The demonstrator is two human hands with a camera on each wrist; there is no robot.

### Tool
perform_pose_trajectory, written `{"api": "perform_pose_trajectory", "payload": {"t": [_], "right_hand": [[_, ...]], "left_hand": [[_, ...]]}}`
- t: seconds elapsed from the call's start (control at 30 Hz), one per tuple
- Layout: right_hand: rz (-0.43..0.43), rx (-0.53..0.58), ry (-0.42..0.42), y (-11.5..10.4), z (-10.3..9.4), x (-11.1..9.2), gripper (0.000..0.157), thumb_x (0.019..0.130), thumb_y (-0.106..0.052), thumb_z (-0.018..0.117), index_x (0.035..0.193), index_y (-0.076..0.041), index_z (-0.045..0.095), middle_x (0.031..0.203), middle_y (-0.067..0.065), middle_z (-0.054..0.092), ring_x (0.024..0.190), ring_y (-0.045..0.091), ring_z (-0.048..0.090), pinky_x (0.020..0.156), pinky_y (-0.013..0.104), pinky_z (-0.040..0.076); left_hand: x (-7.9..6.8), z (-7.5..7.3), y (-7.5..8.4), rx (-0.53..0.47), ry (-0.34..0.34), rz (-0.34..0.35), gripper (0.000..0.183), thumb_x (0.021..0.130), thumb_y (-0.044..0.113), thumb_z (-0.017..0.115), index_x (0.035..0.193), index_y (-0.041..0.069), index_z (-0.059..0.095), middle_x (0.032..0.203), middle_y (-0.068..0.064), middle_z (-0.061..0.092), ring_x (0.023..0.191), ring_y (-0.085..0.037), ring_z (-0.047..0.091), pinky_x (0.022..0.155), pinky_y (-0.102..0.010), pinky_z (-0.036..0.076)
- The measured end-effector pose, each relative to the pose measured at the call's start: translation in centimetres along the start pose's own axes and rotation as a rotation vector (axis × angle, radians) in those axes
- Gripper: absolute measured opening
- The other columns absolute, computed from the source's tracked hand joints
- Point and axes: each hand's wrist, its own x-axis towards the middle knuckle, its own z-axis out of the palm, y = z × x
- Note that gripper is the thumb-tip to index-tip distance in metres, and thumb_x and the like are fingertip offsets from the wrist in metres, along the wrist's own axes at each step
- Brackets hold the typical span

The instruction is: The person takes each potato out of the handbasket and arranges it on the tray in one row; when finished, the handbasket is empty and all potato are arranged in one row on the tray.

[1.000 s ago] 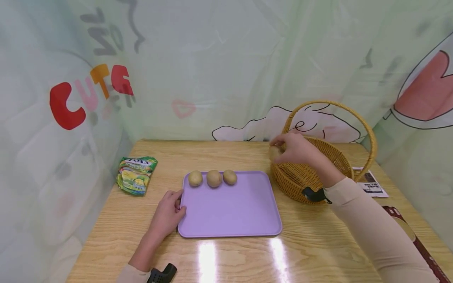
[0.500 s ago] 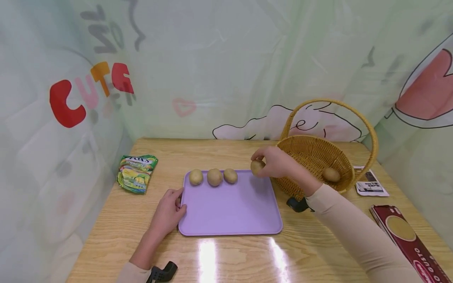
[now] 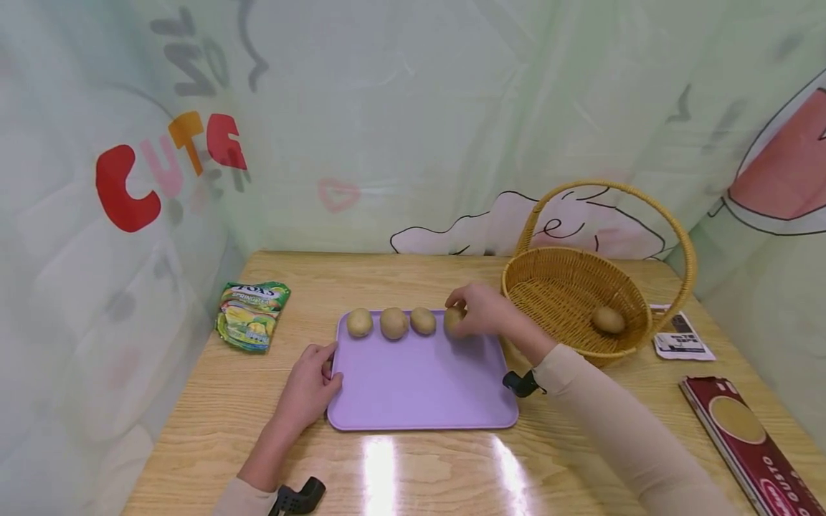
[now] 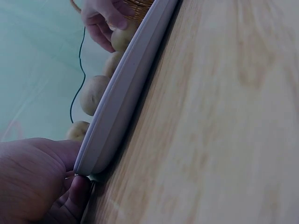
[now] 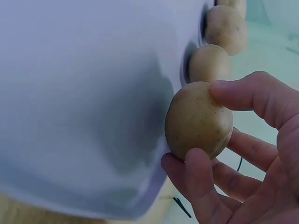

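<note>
My right hand (image 3: 485, 309) holds a potato (image 5: 198, 122) between thumb and fingers at the back edge of a purple tray (image 3: 419, 387), right of three other potatoes in a row: one at the left (image 3: 359, 322), one in the middle (image 3: 393, 324) and one at the right (image 3: 422, 321). In the right wrist view, the held potato is close to the neighbouring potato (image 5: 210, 64). At the tray's left side, my left hand (image 3: 308, 385) grips the rim, thumb above and fingers partly hidden below.
A wicker basket (image 3: 561, 264) with a tall handle stands right of the tray, one potato (image 3: 608, 319) inside. Behind it lies a white packet (image 3: 682, 342). A dark red box (image 3: 742, 437) is at the right front, a green candy bag (image 3: 252, 315) at the left.
My right hand has carried the potato left from the basket to the back edge of the tray, beside the row. The left hand has stayed on the tray's rim.
</note>
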Motion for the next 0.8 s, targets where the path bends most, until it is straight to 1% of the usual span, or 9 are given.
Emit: {"api": "perform_pose_trajectory", "payload": {"t": [0.2,0.33,0.5,0.67,0.73,0.8], "right_hand": [[0.035,0.003,-0.001,0.3,0.6,0.2,0.05,0.068,-0.016,0.076,0.116,-0.005,0.069,0.1,0.009,0.066,0.087,0.022,0.057,0.076,0.036,0.048],[0.049,0.006,-0.012,0.4,0.7,0.1,0.053,0.07,-0.018,0.077,0.12,-0.005,0.067,0.105,0.01,0.065,0.092,0.023,0.056,0.081,0.039,0.047],[0.041,-0.007,-0.024,0.6,0.5,0.0,0.055,0.073,-0.021,0.078,0.124,-0.005,0.065,0.11,0.01,0.064,0.096,0.024,0.057,0.086,0.041,0.047],[0.029,-0.007,-0.02,0.4,0.1,-0.6,0.056,0.074,-0.022,0.079,0.125,-0.004,0.063,0.116,0.014,0.063,0.104,0.027,0.058,0.09,0.044,0.047],[0.015,0.0,-0.016,0.2,-0.3,-1.0,0.056,0.075,-0.021,0.079,0.125,-0.003,0.063,0.117,0.016,0.063,0.106,0.029,0.058,0.09,0.045,0.047],[0.001,0.01,-0.007,0.1,-0.8,-1.4,0.055,0.075,-0.02,0.078,0.125,-0.003,0.063,0.117,0.017,0.063,0.104,0.029,0.059,0.087,0.044,0.048]], "left_hand": [[-0.1,-0.1,0.3,-0.004,-0.002,-0.004,0.054,0.08,0.002,0.072,0.131,-0.007,0.056,0.092,-0.006,0.051,0.071,-0.01,0.048,0.06,-0.023,0.044],[-0.1,-0.1,0.4,0.0,-0.006,-0.008,0.054,0.08,0.002,0.072,0.131,-0.006,0.056,0.092,-0.006,0.051,0.071,-0.011,0.048,0.06,-0.024,0.045],[0.0,-0.1,0.4,0.003,-0.003,0.0,0.054,0.08,0.002,0.073,0.131,-0.007,0.056,0.092,-0.006,0.052,0.072,-0.011,0.049,0.061,-0.024,0.045],[0.0,-0.1,0.3,0.002,-0.008,-0.014,0.055,0.081,0.002,0.073,0.132,-0.007,0.055,0.093,-0.006,0.051,0.072,-0.011,0.048,0.061,-0.024,0.045],[0.0,0.0,0.1,0.001,-0.011,-0.019,0.055,0.081,0.003,0.072,0.133,-0.006,0.055,0.093,-0.006,0.051,0.072,-0.011,0.048,0.06,-0.024,0.045],[0.0,0.0,0.0,0.002,-0.013,-0.019,0.055,0.081,0.003,0.072,0.133,-0.006,0.055,0.093,-0.006,0.051,0.072,-0.011,0.048,0.061,-0.024,0.044]]}}
